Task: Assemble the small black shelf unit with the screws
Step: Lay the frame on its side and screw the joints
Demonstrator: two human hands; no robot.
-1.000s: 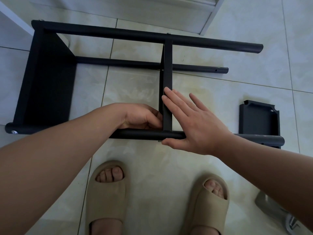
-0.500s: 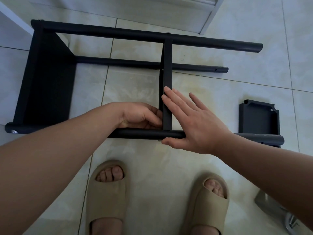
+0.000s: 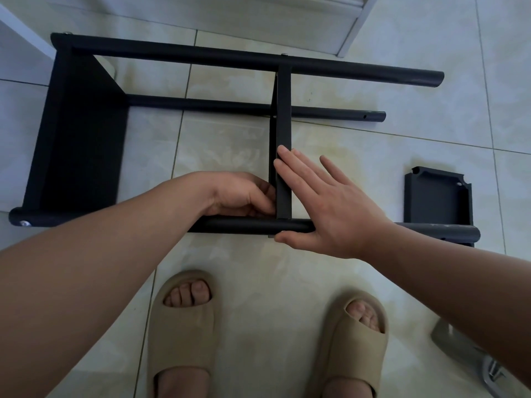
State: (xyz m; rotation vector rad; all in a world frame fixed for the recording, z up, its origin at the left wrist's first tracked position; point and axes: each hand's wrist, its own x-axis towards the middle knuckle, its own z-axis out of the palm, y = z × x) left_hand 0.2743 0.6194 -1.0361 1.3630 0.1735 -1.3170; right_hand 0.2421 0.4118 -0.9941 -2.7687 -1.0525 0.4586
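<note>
The black shelf unit lies on its side on the tiled floor, with long round poles running left to right. A middle shelf panel stands edge-up between the far pole and the near pole. My left hand curls against the panel's left face just above the near pole; what its fingertips hold is hidden. My right hand lies flat with straight fingers against the panel's right side, thumb under the near pole. A screw head shows at the near pole's left end.
A loose black shelf panel lies flat on the floor at the right, behind the near pole's free end. My two feet in beige slides stand just below the shelf. A grey metal object sits at bottom right. White furniture edges the top.
Almost nothing has moved. My left hand's fingers have shifted slightly against the middle panel; my right hand stays flat in the same place.
</note>
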